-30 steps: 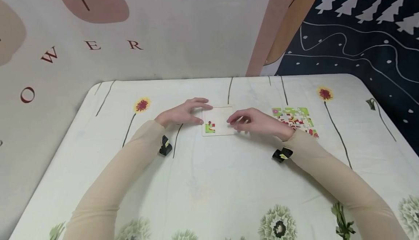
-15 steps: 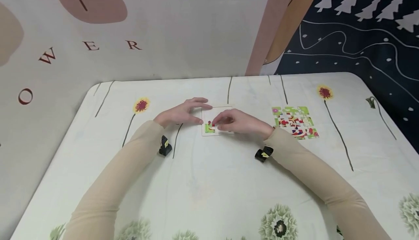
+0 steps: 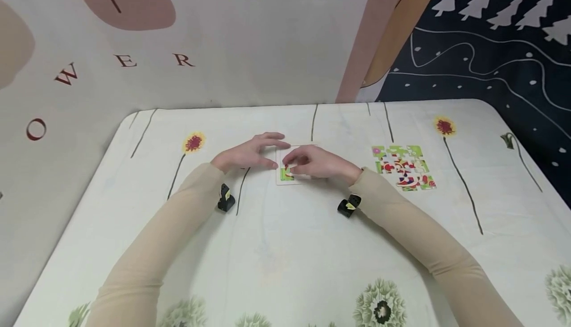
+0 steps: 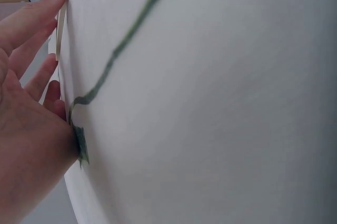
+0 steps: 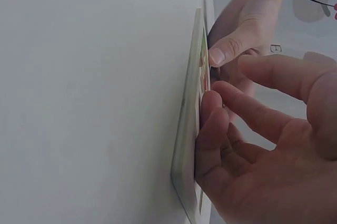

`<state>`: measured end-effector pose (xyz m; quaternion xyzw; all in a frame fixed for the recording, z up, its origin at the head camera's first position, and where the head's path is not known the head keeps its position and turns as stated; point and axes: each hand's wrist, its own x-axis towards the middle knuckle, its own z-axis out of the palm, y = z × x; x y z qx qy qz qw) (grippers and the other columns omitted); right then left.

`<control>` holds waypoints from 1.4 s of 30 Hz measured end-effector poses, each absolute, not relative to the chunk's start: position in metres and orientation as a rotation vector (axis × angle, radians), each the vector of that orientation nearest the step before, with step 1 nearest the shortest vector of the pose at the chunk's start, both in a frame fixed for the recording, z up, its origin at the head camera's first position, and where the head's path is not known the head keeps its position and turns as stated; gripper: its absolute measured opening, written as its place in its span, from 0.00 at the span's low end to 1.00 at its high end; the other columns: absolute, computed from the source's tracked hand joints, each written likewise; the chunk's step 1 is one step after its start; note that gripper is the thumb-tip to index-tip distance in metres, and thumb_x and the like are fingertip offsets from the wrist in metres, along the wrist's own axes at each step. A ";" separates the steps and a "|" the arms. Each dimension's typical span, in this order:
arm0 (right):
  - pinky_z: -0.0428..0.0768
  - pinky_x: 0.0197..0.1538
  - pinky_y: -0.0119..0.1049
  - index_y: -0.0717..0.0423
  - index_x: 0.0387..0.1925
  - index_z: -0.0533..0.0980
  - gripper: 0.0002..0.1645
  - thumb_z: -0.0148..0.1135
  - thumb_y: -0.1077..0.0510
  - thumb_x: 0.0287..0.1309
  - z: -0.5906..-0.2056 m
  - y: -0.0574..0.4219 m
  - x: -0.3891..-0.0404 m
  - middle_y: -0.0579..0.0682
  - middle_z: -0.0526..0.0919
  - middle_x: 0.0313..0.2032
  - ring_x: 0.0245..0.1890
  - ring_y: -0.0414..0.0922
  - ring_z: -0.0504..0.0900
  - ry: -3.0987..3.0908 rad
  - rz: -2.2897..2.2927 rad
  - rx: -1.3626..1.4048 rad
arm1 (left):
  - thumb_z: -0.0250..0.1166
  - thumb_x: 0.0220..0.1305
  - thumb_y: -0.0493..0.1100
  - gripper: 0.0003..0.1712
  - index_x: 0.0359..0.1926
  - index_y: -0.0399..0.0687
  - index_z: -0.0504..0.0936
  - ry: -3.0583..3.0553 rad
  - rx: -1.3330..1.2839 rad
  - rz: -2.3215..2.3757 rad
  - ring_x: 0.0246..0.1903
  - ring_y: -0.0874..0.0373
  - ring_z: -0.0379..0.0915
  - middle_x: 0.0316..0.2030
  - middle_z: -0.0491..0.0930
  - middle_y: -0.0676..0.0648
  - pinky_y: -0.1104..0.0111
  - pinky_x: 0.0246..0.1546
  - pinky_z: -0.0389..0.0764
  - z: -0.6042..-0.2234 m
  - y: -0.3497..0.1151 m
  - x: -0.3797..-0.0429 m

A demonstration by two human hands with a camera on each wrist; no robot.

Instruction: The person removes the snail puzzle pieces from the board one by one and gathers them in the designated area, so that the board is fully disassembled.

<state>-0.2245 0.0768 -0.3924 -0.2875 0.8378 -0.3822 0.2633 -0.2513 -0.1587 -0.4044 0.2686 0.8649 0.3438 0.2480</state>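
In the head view, a thin white puzzle board (image 3: 280, 180) lies flat on the table. Green-and-red jigsaw pieces (image 3: 286, 174) sit in its near left corner, partly covered by the right hand. My left hand (image 3: 252, 153) rests at the board's left side, its fingers fairly straight. Thumb and forefinger touch the board's edge (image 4: 61, 29), as the left wrist view shows. Over the board, my right hand (image 3: 317, 161) has curled fingers and pinches a small puzzle piece close to the corner pieces. Its fingertips (image 5: 211, 100) are right at the board's surface and mostly hide that piece.
Right of the board lies a patch of loosely arranged jigsaw pieces (image 3: 403, 167) in green, red and white. A flower-print cloth (image 3: 267, 247) covers the table. The wall (image 3: 250, 44) stands directly behind the table's far edge.
My right hand has moved left, from the board's right edge to the pieces in its near left corner, uncovering more of the loose pieces. The left hand has stayed in place.
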 end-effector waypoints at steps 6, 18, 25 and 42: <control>0.71 0.44 0.32 0.60 0.59 0.78 0.22 0.60 0.61 0.64 -0.392 0.076 -0.225 0.56 0.84 0.48 0.40 0.44 0.75 2.291 -0.985 -0.755 | 0.68 0.62 0.40 0.34 0.69 0.49 0.72 2.350 0.739 0.956 0.78 0.42 0.39 0.77 0.52 0.45 0.39 0.74 0.42 -0.405 -0.158 -0.252; 0.71 0.44 0.31 0.62 0.54 0.80 0.19 0.61 0.65 0.61 -0.397 0.080 -0.226 0.56 0.84 0.46 0.36 0.42 0.75 2.285 -1.036 -0.852 | 0.67 0.62 0.40 0.34 0.69 0.49 0.71 2.349 0.733 0.953 0.77 0.42 0.39 0.77 0.52 0.45 0.38 0.73 0.42 -0.403 -0.158 -0.250; 0.73 0.45 0.31 0.61 0.52 0.77 0.16 0.60 0.67 0.61 -0.397 0.080 -0.224 0.57 0.82 0.45 0.40 0.45 0.79 2.240 -1.142 -0.828 | 0.68 0.62 0.40 0.34 0.70 0.49 0.71 2.344 0.718 0.965 0.77 0.42 0.39 0.77 0.52 0.45 0.39 0.73 0.43 -0.403 -0.159 -0.250; 0.74 0.36 0.32 0.60 0.48 0.76 0.12 0.55 0.68 0.64 -0.398 0.077 -0.219 0.54 0.83 0.37 0.35 0.42 0.79 2.157 -1.322 -0.733 | 0.68 0.61 0.40 0.35 0.69 0.50 0.71 2.353 0.711 0.951 0.77 0.42 0.38 0.78 0.51 0.46 0.38 0.73 0.43 -0.404 -0.158 -0.251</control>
